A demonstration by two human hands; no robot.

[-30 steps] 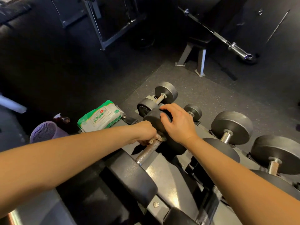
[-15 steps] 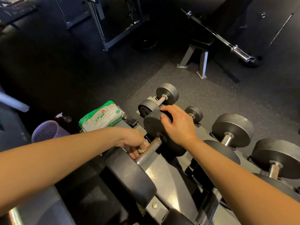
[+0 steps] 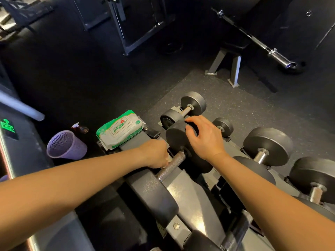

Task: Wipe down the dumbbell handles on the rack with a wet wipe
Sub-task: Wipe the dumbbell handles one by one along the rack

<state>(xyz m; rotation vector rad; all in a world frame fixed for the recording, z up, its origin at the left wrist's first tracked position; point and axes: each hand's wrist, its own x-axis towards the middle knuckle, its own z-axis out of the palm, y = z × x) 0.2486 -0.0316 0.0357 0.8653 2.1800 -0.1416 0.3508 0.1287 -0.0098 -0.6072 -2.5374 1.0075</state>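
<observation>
We pinch the wet wipe [image 3: 169,158] in our left hand [image 3: 155,153] against the left side of the knurled handle [image 3: 173,166], which lies on the rack [image 3: 190,200] slanting up-right to the far head [image 3: 176,135] that our right hand [image 3: 204,137] grips, so wiping should follow that slant.

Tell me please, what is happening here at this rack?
A person is cleaning one dumbbell that lies on the rack. The left hand presses a white wet wipe against the knurled handle. The right hand grips the top of the far head, apparently to steady it. A pack of wipes lies at the rack's end, with a purple basket beside it.
</observation>
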